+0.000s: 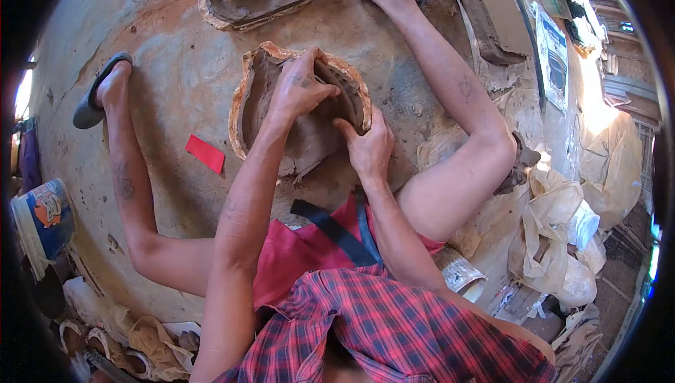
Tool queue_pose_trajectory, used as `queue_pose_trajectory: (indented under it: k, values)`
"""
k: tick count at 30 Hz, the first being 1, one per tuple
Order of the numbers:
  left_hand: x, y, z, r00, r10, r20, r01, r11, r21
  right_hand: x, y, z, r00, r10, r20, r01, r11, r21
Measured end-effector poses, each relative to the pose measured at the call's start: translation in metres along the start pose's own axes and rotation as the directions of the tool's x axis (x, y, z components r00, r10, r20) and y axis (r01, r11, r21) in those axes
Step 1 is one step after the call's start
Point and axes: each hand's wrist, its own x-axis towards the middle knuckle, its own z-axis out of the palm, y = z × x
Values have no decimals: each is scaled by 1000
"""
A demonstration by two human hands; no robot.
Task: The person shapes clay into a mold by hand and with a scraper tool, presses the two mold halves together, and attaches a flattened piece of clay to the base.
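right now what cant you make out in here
All in the head view:
Left hand, most fingertips: hidden by the hand itself.
Right hand, most fingers: hidden behind the near mold.
Far mold, top end: cut off by the upper edge.
Blue-and-white printed sheet, text: too small.
Crumpled bags, contents: hidden by their folds.

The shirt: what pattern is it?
The shirt is red and dark plaid, best in the head view.

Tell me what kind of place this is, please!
It looks like a clay workshop, maybe for pottery. There's a clay-lined mould being worked on, a second mould beyond it, and a big clay-like block nearby.
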Motion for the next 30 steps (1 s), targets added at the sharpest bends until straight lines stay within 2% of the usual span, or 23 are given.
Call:
queue_pose_trajectory:
  k: [1, 2, 4, 8, 10, 11, 14, 16, 18, 20, 22, 23, 25, 28, 29, 30]
  values:
    - [0, -2, 1, 1000, -5, 3, 5, 1000, 0, 1, -3, -2, 990, -130, -45, 131, 991, 27]
    - [2, -4, 1, 1000, -2, 5, 2, 1000, -22, 2, -3, -3, 991, -124, -41, 125, 992, 25]
    - [2, -7, 2, 1000, 2, 5, -2, 999, -44, 10, -5, -3, 981, 171, 87, -170, 985, -19]
    - [7, -2, 0, 1000, -12, -2, 12, 1000, 13, 9, 2, 6, 993, 118, -7, -118, 992, -45]
    - [9, -1, -2, 1000, -5, 9, 5, 1000, 30, 9, 3, 6, 999, -4, -45, 3, 999, -39]
    - [9, -2, -2, 1000, -9, 13, 8, 999, 35, 11, 2, 5, 999, -5, -44, 4, 999, -37]
    - [6, -8, -1, 1000, -16, -5, 16, 999, 41, 18, -6, 1, 995, 96, 37, -95, 995, -35]
    - [7, -9, -1, 999, -7, -31, 8, 999, 43, 23, -14, 1, 963, 263, 66, -258, 963, -71]
    - [10, -9, -1, 998, -48, -30, 50, 995, 91, 23, -11, 3, 974, 224, 44, -220, 973, -66]
    - [10, -9, -1, 999, -1, -53, 6, 994, 105, 23, -13, 3, 982, 187, 26, -185, 981, -60]
    - [10, -11, -1, 997, 35, -75, -26, 993, 118, 24, -14, 2, 999, 37, -17, -36, 998, 54]
    - [8, -11, -1, 997, 16, -73, -9, 995, 99, 24, -14, 2, 999, 41, -10, -40, 998, 52]
    - [9, -14, -1, 997, -1, -73, 7, 997, 81, 33, -16, 5, 976, 209, 65, -207, 978, -39]
    - [12, -17, 1, 997, -26, -66, 34, 993, 112, 39, -13, 7, 963, 259, 79, -254, 965, -71]
    - [11, -18, 3, 997, -9, -80, 19, 993, 118, 38, -10, 7, 964, 255, 75, -251, 966, -68]
    - [12, -20, 3, 995, 8, -95, 4, 992, 126, 37, -7, 7, 989, 145, 40, -145, 989, -8]
